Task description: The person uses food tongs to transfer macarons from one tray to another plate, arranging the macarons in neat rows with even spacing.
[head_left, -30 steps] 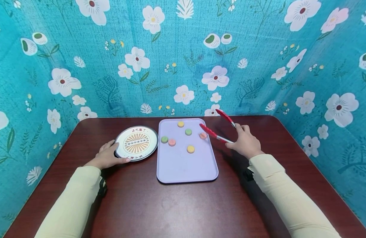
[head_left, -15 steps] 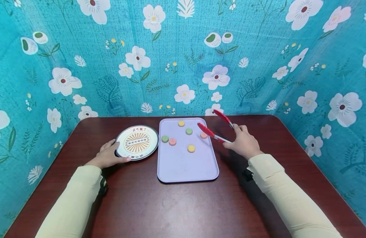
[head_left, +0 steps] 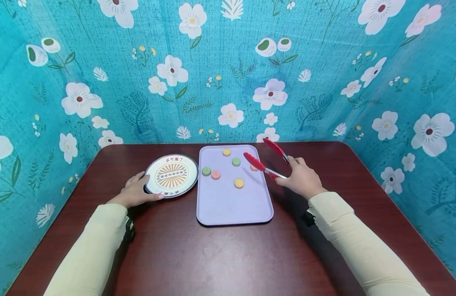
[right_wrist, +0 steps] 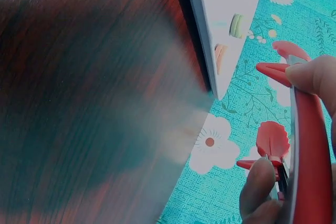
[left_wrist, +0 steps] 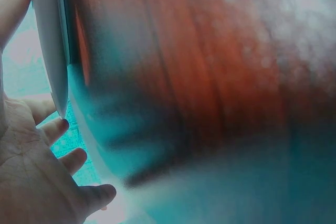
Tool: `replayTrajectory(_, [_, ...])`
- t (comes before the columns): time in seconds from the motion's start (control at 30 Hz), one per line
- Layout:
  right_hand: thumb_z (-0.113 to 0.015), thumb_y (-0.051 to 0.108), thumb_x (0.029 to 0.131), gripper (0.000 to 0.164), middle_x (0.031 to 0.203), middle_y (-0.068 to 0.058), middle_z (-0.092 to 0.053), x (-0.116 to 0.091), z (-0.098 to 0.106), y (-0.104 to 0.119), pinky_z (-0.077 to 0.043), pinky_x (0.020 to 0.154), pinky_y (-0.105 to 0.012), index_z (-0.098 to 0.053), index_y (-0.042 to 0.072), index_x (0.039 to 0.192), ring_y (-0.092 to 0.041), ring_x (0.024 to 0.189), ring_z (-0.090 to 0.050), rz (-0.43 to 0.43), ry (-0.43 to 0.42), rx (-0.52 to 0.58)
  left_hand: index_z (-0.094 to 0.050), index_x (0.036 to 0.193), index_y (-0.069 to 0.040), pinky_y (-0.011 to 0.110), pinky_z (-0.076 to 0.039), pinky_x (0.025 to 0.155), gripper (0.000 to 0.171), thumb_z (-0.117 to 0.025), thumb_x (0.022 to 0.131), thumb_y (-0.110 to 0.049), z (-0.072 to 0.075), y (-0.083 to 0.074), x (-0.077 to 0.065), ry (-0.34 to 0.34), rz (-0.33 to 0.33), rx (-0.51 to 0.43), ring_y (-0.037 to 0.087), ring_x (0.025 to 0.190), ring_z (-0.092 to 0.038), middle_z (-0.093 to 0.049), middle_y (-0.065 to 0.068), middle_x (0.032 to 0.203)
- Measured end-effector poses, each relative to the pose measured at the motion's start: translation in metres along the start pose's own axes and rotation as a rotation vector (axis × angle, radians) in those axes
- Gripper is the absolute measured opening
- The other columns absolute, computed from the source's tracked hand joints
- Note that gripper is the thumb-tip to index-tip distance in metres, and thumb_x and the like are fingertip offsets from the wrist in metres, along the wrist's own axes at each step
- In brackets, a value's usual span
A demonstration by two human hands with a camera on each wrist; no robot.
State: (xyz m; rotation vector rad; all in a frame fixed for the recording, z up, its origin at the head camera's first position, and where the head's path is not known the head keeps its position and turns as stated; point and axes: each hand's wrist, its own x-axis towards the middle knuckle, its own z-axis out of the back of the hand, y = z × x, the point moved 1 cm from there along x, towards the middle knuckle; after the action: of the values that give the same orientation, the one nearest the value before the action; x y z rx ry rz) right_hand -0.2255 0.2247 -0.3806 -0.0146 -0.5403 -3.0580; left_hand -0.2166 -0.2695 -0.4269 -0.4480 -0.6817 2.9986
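Note:
My left hand (head_left: pixel 133 192) holds a round white plate (head_left: pixel 185 185) with a sunburst print by its left rim. In the left wrist view the plate (left_wrist: pixel 51 35) is edge-on, thumb on one side, fingertips at the rim. My right hand (head_left: pixel 301 178) grips tongs (head_left: pixel 254 161) with red tips, their arms spread and nothing between them. The nearer tip overlaps the lilac tray's right side in the head view, partly covering a pink macaron (head_left: pixel 253 167). The tray (head_left: pixel 231 209) also bears a pink macaron (head_left: pixel 215 174), two yellow macarons (head_left: pixel 238 183) and two green macarons (head_left: pixel 236 161).
The dark brown wooden table (head_left: pixel 228 259) carries the plate at left and the tray in the middle, close beside each other. A teal floral cloth (head_left: pixel 198 61) hangs behind the table and along both sides.
My right hand has moved slightly left with the tongs, whose nearer tip now covers part of the right pink macaron. My left hand stays at the plate; the head view has tilted slightly.

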Motion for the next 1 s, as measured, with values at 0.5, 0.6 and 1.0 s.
replayTrajectory(0.5, [-0.08,0.041,0.073,0.098,0.131,-0.026,-0.046,-0.005,-0.005,0.004,-0.054,0.075,-0.057,-0.032,-0.001,0.148,-0.037,0.093,-0.06,0.009,0.065,0.014,-0.019,0.149,0.008,0.072,-0.02,0.104,0.115,-0.07,0.074,-0.063,0.0,0.001,0.001,0.002,0.003,0.001,0.054,0.136,-0.006,-0.01,0.034,0.151])
replayTrajectory(0.6, [-0.08,0.04,0.073,0.097,0.131,-0.026,-0.046,-0.006,-0.006,0.006,-0.055,0.074,-0.056,-0.033,-0.001,0.147,-0.036,0.092,-0.061,0.01,0.072,0.023,-0.019,0.149,0.008,0.072,-0.02,0.104,0.115,-0.07,0.074,-0.063,0.0,0.002,0.001,0.004,0.003,-0.001,0.054,0.136,-0.006,-0.01,0.034,0.151])
replayTrajectory(1.0, [-0.081,0.038,0.073,0.095,0.131,-0.026,-0.047,-0.011,-0.006,0.01,-0.055,0.073,-0.055,-0.035,-0.001,0.146,-0.034,0.091,-0.062,0.032,0.066,0.025,-0.019,0.149,0.008,0.073,-0.017,0.103,0.115,-0.07,0.075,-0.063,0.0,0.001,0.001,0.004,0.0,-0.011,0.054,0.136,-0.006,-0.009,0.034,0.152])
